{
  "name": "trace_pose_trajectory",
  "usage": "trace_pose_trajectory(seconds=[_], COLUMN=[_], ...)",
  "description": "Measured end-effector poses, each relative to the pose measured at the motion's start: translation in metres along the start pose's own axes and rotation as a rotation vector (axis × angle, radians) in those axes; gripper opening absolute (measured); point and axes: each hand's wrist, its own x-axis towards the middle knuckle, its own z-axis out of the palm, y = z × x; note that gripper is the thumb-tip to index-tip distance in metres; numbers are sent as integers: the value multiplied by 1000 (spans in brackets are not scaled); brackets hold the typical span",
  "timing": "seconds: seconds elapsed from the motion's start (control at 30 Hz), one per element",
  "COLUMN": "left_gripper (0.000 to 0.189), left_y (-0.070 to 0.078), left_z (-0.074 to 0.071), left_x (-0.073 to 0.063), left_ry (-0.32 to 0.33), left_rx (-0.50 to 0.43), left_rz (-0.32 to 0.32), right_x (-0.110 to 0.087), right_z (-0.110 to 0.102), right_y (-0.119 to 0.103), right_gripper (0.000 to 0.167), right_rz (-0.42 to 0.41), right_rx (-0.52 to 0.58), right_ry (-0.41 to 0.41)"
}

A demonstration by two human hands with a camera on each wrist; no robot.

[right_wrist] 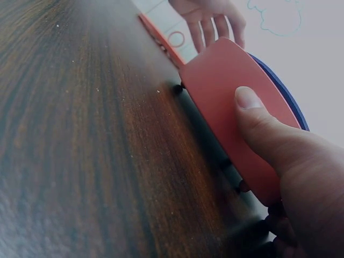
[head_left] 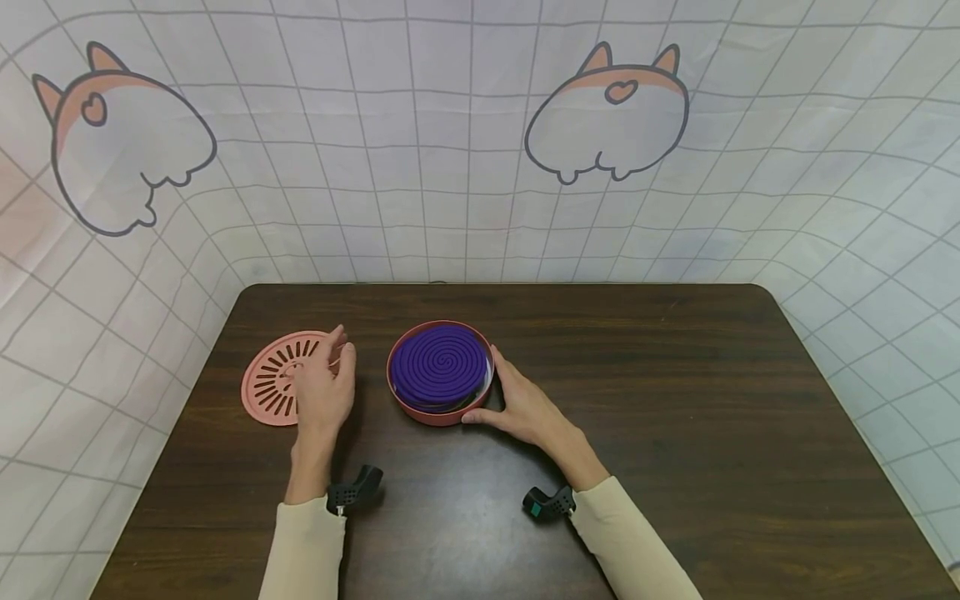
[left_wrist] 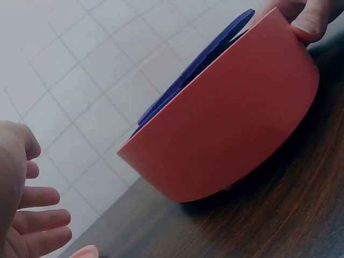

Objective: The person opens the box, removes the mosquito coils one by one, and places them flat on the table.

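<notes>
Just right of centre, the right hand (head_left: 528,409) curls thumb and fingers round the red container (head_left: 431,419) – probably to steady it – while at left the left hand (head_left: 324,393), empty, fingers loosely extended, overlaps the slotted pink disc (head_left: 257,389). The purple coil (head_left: 441,362) lies in the container's mouth, mid-frame; the wrist views – unlike the head view – show it standing above the rim.
</notes>
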Motion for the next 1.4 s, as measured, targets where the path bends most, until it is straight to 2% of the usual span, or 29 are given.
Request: trace_pose_trajectory(seconds=[0.13,0.3,0.7,1.13,1.4], left_gripper=[45,45,45,44,45], left_y=[-1,1,5,5,5], left_z=[5,9,17,26,27], left_x=[-1,-3,-6,-8,-8], left_ry=[-32,-67,-156,-214,-255], left_rx=[-16,-31,-19,-14,-32], left_rz=[-12,5,-4,42,39], right_x=[0,0,0,-1,0], right_z=[1,1,1,1,1], right_y=[1,1,1,0,1], right_gripper=[122,122,121,120,121], right_rz=[4,1,-5,-2,-6], right_rx=[-2,-8,-11,-5,-3], right_ry=[1,2,5,-1,5])
